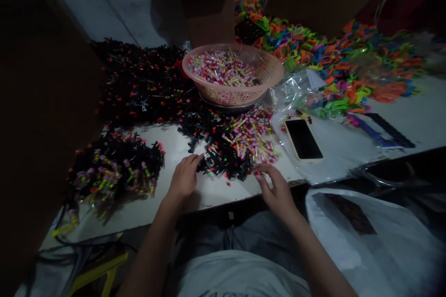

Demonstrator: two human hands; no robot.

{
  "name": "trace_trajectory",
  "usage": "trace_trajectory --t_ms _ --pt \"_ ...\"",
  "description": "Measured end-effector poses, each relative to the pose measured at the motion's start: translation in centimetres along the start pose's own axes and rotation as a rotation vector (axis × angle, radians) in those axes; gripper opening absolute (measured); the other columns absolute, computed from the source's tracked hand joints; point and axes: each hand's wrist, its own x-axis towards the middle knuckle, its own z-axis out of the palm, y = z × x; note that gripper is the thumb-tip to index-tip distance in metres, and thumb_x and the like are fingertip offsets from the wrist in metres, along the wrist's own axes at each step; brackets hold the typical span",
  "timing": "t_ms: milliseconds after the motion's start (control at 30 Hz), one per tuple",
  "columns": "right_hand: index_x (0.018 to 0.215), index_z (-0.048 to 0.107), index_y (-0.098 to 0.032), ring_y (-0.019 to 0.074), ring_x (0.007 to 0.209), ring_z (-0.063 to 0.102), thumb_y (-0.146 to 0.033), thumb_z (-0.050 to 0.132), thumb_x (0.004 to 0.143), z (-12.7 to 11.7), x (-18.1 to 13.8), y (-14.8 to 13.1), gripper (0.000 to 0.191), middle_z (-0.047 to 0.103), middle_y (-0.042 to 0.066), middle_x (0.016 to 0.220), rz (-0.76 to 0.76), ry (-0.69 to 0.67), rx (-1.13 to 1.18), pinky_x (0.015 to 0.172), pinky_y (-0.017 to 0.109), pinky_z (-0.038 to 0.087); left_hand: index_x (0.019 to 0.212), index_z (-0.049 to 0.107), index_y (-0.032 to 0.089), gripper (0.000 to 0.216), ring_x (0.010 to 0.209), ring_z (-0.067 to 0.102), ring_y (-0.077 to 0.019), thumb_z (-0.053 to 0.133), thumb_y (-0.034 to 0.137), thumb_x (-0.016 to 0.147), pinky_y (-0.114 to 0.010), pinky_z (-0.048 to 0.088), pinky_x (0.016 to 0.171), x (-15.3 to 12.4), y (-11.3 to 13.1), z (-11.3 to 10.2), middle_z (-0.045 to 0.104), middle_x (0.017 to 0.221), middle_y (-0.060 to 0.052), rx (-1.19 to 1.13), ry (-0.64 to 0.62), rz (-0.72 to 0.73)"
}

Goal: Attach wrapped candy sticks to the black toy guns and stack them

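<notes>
My left hand (184, 177) rests on the white table, its fingers loosely extended and the fingertips at the left edge of a pile of small black plastic toy guns (223, 160) with orange tips. On the other side of that pile, my right hand (275, 188) has thumb and index finger pinched together. A small red bit shows at the fingertips, too small to name. Just behind lies a heap of little pink and yellow tubes (256, 132). One loose red piece (228, 184) sits near the table's front edge.
A pink perforated basket (233, 95) full of similar tubes stands behind. More black toys (146, 83) lie back left, and a mixed bundle (118, 167) at left. Right are a phone (304, 139), clear plastic bags (296, 90), colourful plastic pieces (334, 60) and a white sack (376, 241).
</notes>
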Motion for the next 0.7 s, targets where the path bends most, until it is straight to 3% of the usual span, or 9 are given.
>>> trace_trajectory --t_ms 100,233,333,400,533,633,700 --pt "0.096 0.052 -0.021 0.0179 0.083 0.058 -0.031 0.04 0.094 0.7 -0.8 -1.3 0.015 0.061 0.004 0.087 0.096 -0.079 0.186 0.074 0.029 0.045 0.127 0.053 0.016 0.045 0.108 0.055 -0.0241 0.035 0.013 0.085 -0.039 0.045 0.094 -1.1 -0.4 -1.1 0.057 0.12 -0.012 -0.066 -0.006 -0.037" --pt "0.094 0.05 -0.021 0.0152 0.08 0.055 -0.029 0.04 0.093 2.1 -1.4 -3.5 0.013 0.058 0.002 0.086 0.095 -0.21 0.311 0.072 0.025 0.044 0.117 0.06 0.019 0.038 0.094 0.059 -0.0216 0.04 0.017 0.085 -0.035 0.048 0.085 -2.6 -0.2 -2.4 0.058 0.107 -0.01 -0.088 -0.008 -0.135" --pt "0.093 0.049 -0.021 0.0138 0.079 0.053 -0.028 0.041 0.093 3.2 -1.7 -4.5 0.011 0.056 0.001 0.085 0.109 -0.31 0.379 0.071 0.024 0.043 0.097 0.068 0.021 0.026 0.1 0.056 -0.0258 0.048 0.019 0.081 -0.04 0.045 0.088 -3.4 -0.2 -2.5 0.061 0.104 -0.01 -0.117 0.027 -0.143" --pt "0.093 0.049 -0.021 0.0134 0.078 0.053 -0.027 0.042 0.092 3.7 -1.9 -4.8 0.009 0.055 0.0 0.083 0.113 -0.355 0.408 0.072 0.024 0.042 0.094 0.068 0.021 0.021 0.102 0.056 -0.0261 0.05 0.023 0.081 -0.041 0.044 0.09 -3.9 0.0 -2.3 0.063 0.106 -0.009 -0.199 0.091 -0.165" --pt "0.096 0.047 -0.021 0.0133 0.081 0.053 -0.026 0.041 0.093 3.9 -2.0 -5.0 0.008 0.054 0.0 0.086 0.131 -0.36 0.437 0.075 0.024 0.042 0.1 0.06 0.019 0.027 0.084 0.064 -0.0206 0.058 0.037 0.08 -0.034 0.049 0.079 -5.1 2.5 -1.4 0.069 0.091 -0.007 -0.741 0.197 -0.409" --pt "0.101 0.047 -0.021 0.0142 0.087 0.054 -0.025 0.04 0.093 3.8 -2.2 -5.5 0.011 0.056 0.002 0.092 0.136 -0.341 0.46 0.079 0.026 0.043 0.099 0.058 0.018 0.039 0.079 0.065 -0.0173 0.074 0.034 0.067 -0.029 0.05 0.075 -5.7 5.8 -1.0 0.071 0.089 -0.005 -1.317 0.095 -0.574" --pt "0.102 0.046 -0.022 0.0147 0.09 0.056 -0.025 0.041 0.093 3.8 -2.4 -5.8 0.011 0.058 0.003 0.096 0.135 -0.323 0.491 0.08 0.026 0.044 0.097 0.059 0.017 0.043 0.077 0.065 -0.015 0.08 0.029 0.061 -0.026 0.05 0.074 -6.0 7.8 -0.8 0.071 0.089 -0.005 -1.539 0.039 -0.632"
